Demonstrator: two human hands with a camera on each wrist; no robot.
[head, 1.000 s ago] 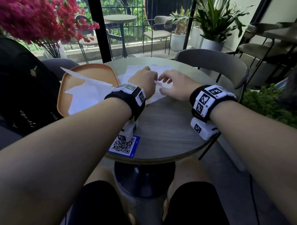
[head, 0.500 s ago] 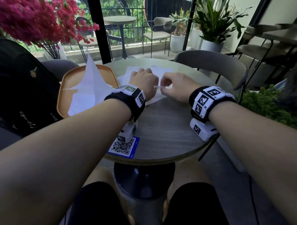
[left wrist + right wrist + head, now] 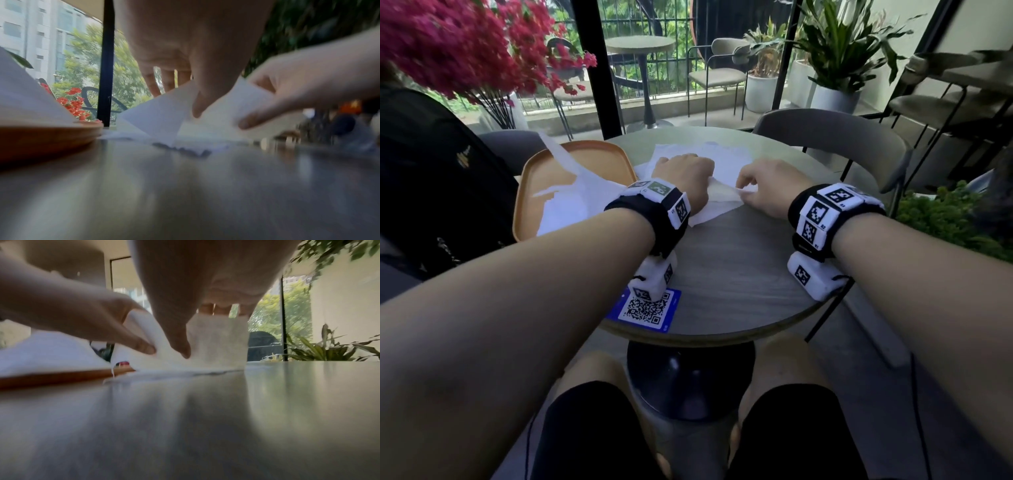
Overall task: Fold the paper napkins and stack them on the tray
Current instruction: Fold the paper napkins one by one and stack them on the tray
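Setting: café or restaurant seating area by a terrace. Evidence: small round pedestal counter [image 3: 726, 274] bearing a QR-code sticker [image 3: 647, 310]; matching grey chairs [image 3: 835, 137]; a second round table [image 3: 641, 46] outside past the railing; potted plants [image 3: 835, 61]; red flowers [image 3: 465, 44].

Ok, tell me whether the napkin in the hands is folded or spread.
Partly folded: both hands pinch the napkin, its near edge lifted off the table.
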